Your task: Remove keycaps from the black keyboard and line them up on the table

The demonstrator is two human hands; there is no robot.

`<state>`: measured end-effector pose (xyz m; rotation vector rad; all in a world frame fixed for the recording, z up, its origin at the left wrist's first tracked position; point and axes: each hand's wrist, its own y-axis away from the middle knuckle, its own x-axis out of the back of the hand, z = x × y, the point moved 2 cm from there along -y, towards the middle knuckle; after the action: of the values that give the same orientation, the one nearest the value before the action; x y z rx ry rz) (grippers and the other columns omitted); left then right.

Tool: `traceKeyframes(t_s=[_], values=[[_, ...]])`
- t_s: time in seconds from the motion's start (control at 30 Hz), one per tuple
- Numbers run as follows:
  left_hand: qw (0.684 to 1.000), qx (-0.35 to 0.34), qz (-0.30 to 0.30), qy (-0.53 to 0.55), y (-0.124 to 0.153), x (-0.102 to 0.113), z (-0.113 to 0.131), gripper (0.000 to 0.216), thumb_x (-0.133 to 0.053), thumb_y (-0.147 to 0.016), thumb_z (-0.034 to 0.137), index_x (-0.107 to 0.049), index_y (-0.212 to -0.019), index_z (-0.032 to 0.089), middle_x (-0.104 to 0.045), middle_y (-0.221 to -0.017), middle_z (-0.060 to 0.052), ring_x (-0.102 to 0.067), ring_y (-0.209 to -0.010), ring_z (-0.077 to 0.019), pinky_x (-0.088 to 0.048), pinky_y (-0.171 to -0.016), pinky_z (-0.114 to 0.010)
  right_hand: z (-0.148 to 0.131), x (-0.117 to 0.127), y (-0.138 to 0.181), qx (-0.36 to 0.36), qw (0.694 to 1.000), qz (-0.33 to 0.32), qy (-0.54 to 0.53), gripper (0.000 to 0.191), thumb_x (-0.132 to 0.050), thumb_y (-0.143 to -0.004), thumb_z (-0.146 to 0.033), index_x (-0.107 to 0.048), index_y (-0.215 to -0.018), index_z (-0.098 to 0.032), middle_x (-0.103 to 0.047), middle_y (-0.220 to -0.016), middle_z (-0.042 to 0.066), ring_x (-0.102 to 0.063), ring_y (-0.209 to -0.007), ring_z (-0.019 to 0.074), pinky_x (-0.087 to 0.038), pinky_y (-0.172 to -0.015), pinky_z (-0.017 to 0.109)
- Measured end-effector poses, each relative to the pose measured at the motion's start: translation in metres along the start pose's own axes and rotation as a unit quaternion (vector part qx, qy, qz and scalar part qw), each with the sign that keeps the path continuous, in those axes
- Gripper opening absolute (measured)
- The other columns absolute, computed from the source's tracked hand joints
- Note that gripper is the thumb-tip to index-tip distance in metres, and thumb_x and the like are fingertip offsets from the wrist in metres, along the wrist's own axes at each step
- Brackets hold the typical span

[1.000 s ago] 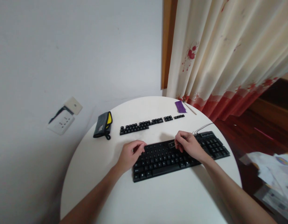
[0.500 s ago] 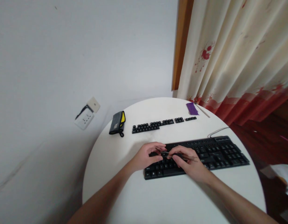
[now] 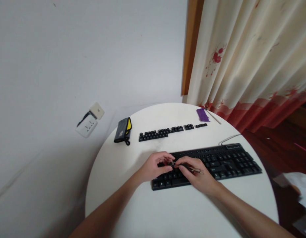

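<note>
Keyboard (image 3: 235,162) flat on the surface (image 3: 167,215), partly hidden beneath both hands. Right hand (image 3: 202,180): pinching a thin tool (image 3: 197,170), front end toward the left hand (image 3: 154,168). Left hand: fingers curled around a small dark piece (image 3: 172,163) near that end; cannot tell whether they grip it. Loose keys (image 3: 154,135) in a broken row beyond the keyboard, well apart from it; pouch (image 3: 122,130) to their left, cloth (image 3: 202,114) beyond their right end.

Risks, judged: tool slipping on so small a piece could flick it away; prying at a slant could mark it; a careless reach could scatter the unfastened keys.
</note>
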<state>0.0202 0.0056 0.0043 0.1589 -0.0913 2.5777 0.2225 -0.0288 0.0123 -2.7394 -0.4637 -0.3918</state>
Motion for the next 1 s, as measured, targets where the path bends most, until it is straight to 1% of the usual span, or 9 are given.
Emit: traceKeyframes(t_s=[0.1,0.2,0.33,0.47,0.57,0.73,0.83,0.9,1.0], values=[[0.999,0.001,-0.017,0.036,-0.002,-0.002,0.001,0.027,-0.073,-0.082,0.028,-0.068,-0.104,0.015,-0.067,-0.096,-0.008,-0.068,-0.081,-0.0166,-0.056,-0.079,-0.031,0.003,-0.001,0.000,0.003,1.000,0.011,-0.013,0.017,-0.054,-0.093,-0.024,-0.069,-0.101,-0.020,-0.073,-0.092,0.005,-0.067,-0.085,0.0182,-0.051,-0.077,0.028],[0.998,-0.023,-0.026,0.058,-0.003,-0.002,0.002,0.018,-0.071,-0.083,0.027,-0.072,-0.094,0.014,-0.064,-0.102,-0.009,-0.069,-0.081,-0.0164,-0.057,-0.080,-0.032,0.005,0.001,0.000,-0.002,1.000,0.023,-0.015,0.016,-0.055,-0.094,-0.025,-0.069,-0.099,-0.019,-0.073,-0.091,0.005,-0.067,-0.085,0.0180,-0.051,-0.078,0.028],[0.998,-0.038,-0.011,0.039,-0.004,-0.002,0.004,0.013,-0.074,-0.080,0.024,-0.076,-0.088,0.015,-0.061,-0.113,-0.011,-0.068,-0.088,-0.0169,-0.057,-0.086,-0.033,0.005,0.002,0.000,-0.010,0.999,0.034,-0.016,0.015,-0.055,-0.093,-0.025,-0.069,-0.097,-0.020,-0.072,-0.090,0.004,-0.067,-0.083,0.0174,-0.051,-0.078,0.027],[0.999,-0.037,0.009,0.016,-0.003,-0.001,0.006,0.011,-0.074,-0.080,0.023,-0.077,-0.087,0.015,-0.058,-0.120,-0.011,-0.068,-0.089,-0.0161,-0.058,-0.086,-0.032,0.005,0.001,0.000,-0.024,0.998,0.045,-0.040,0.014,-0.055,-0.094,-0.025,-0.068,-0.097,-0.020,-0.071,-0.090,0.004,-0.067,-0.084,0.0169,-0.051,-0.075,0.026],[0.999,-0.043,0.022,0.007,-0.003,-0.001,0.005,0.010,-0.072,-0.082,0.022,-0.077,-0.087,0.015,-0.061,-0.114,-0.010,-0.070,-0.086,-0.0159,-0.058,-0.085,-0.031,0.006,0.000,0.000,-0.026,0.996,0.054,-0.062,0.013,-0.056,-0.093,-0.025,-0.067,-0.096,-0.020,-0.071,-0.090,0.004,-0.067,-0.083,0.0164,-0.051,-0.075,0.026],[0.997,-0.047,0.056,0.015,-0.005,0.003,-0.001,0.013,-0.069,-0.085,0.021,-0.076,-0.093,0.015,-0.069,-0.107,-0.011,-0.072,-0.079,-0.0175,-0.059,-0.073,-0.029,0.008,-0.001,0.000,-0.044,0.995,0.058,-0.073,0.013,-0.057,-0.093,-0.027,-0.066,-0.096,-0.019,-0.070,-0.088,0.003,-0.065,-0.081,0.0164,-0.051,-0.072,0.026],[0.995,-0.043,0.091,0.005,-0.006,0.007,-0.004,0.014,-0.070,-0.083,0.019,-0.075,-0.095,0.015,-0.072,-0.102,-0.010,-0.072,-0.082,-0.0181,-0.058,-0.079,-0.031,0.009,0.001,0.001,-0.057,0.994,0.068,-0.070,0.013,-0.056,-0.093,-0.029,-0.065,-0.095,-0.019,-0.068,-0.084,0.002,-0.062,-0.073,0.0146,-0.048,-0.066,0.025],[0.993,-0.031,0.115,0.014,-0.006,0.008,-0.004,0.021,-0.072,-0.081,0.017,-0.073,-0.101,0.015,-0.074,-0.099,-0.009,-0.072,-0.086,-0.0186,-0.057,-0.084,-0.031,0.009,0.004,0.001,-0.052,0.993,0.088,-0.053,0.018,-0.052,-0.096,-0.031,-0.064,-0.088,-0.020,-0.063,-0.077,0.001,-0.056,-0.067,0.0135,-0.045,-0.063,0.025],[0.992,-0.018,0.126,0.015,-0.006,0.008,-0.004,0.019,-0.074,-0.079,0.018,-0.072,-0.097,0.015,-0.076,-0.094,-0.008,-0.071,-0.088,-0.0191,-0.056,-0.084,-0.030,0.007,0.011,0.001,0.002,0.991,0.133,-0.017,0.034,-0.038,-0.101,-0.031,-0.058,-0.077,-0.020,-0.054,-0.072,0.001,-0.052,-0.068,0.0146,-0.042,-0.066,0.028]])
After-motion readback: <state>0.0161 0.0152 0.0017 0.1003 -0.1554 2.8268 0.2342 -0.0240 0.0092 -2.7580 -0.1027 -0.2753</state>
